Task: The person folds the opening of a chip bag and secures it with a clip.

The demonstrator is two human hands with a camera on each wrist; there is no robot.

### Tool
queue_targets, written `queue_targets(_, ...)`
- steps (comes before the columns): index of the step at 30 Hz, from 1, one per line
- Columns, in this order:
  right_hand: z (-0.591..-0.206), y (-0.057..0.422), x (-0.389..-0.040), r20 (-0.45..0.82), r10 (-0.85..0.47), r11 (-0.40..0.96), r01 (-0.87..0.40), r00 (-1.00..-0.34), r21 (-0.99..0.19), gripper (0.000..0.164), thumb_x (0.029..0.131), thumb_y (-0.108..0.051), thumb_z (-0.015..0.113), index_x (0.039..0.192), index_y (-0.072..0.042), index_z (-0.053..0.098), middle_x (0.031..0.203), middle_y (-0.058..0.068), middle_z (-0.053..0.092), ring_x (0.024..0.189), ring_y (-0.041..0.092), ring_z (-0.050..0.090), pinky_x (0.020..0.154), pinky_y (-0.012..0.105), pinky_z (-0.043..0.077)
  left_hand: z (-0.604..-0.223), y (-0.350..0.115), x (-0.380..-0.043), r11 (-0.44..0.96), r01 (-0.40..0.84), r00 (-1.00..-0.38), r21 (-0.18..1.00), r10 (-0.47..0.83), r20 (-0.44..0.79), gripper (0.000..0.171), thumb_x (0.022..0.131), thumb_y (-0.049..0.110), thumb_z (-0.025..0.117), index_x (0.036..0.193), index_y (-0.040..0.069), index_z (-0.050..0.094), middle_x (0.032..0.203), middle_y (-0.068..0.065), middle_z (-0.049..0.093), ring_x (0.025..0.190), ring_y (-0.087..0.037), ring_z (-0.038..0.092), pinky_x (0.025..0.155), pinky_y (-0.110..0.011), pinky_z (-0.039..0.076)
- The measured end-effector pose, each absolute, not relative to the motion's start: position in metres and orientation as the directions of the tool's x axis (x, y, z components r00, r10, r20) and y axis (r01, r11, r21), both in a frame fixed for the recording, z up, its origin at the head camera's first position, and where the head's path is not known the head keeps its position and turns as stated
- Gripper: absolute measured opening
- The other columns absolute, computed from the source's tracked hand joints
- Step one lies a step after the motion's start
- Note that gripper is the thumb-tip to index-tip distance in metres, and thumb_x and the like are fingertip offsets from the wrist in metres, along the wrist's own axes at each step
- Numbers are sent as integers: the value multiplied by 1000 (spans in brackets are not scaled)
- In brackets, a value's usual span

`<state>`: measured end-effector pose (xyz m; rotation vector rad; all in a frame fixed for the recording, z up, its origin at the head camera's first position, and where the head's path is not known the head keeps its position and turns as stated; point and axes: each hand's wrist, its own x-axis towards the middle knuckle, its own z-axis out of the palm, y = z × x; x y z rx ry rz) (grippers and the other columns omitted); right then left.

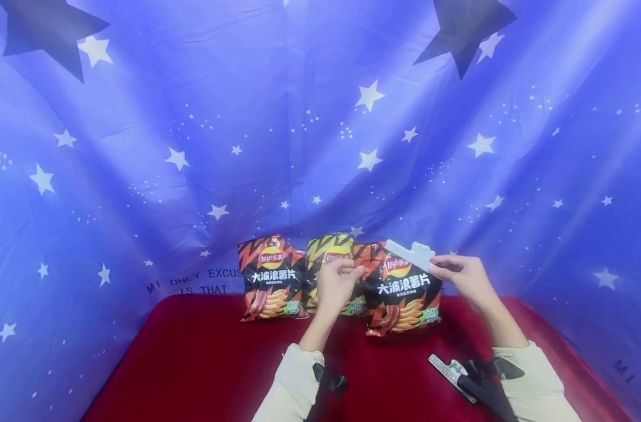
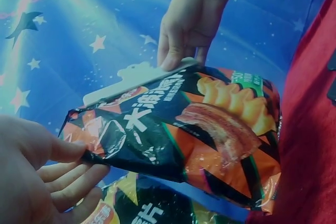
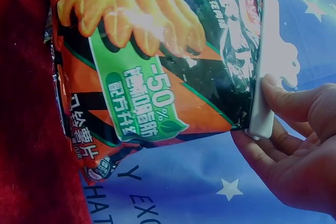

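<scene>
A black-and-orange bag of potato chips (image 1: pixel 404 302) stands at the right of a row of bags. Across its top edge sits a white bag clip (image 1: pixel 416 255). My right hand (image 1: pixel 467 280) pinches the outer end of this clip between thumb and fingers, as the right wrist view shows. My left hand (image 1: pixel 335 288) pinches the bag's opposite upper corner; in the left wrist view the thumb (image 2: pixel 68 149) lies over the crumpled foil. The bag's printed front faces me.
Behind my left hand stands a yellow-and-black chip bag (image 1: pixel 328 245), partly hidden. Left of it is another black-and-orange chip bag (image 1: pixel 270 281). A second clip (image 1: pixel 449 372) lies on the red cloth (image 1: pixel 204 363) by my right sleeve. A blue starry curtain (image 1: pixel 278 117) hangs behind.
</scene>
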<state>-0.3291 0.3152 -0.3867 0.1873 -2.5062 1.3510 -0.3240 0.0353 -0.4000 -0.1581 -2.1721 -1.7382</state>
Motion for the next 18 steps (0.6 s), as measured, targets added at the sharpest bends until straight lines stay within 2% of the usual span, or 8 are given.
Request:
queue_targets(7,-384,320,-330,359,64,543,-269,-931,-795,38,90,-14,77,118,12,68,94,-12,75,79,-8,62,70,17,55,-397,48,-326,105,330,-914,938,-213,345,12,81,6,82,91,1,78,82,-15,78,72,-21,76,68,-29,60)
queue_targets(14,-389,327,-332,341,136,517,-227,-930,-825,43,91,-14,76,123,13,65,82,-31,65,71,-4,62,66,20,57,-403,62,-333,11,358,-911,934,-214,352,15,82,-3,77,96,1,78,91,-16,78,79,-24,77,72,-27,61)
queue_targets(18,-394,331,-335,332,167,510,-207,-929,-835,46,92,-18,76,125,12,64,82,-32,65,71,-6,62,68,22,57,-408,70,-335,-23,363,-911,931,-217,350,18,83,-6,75,100,0,78,95,-17,78,83,-25,77,75,-27,61)
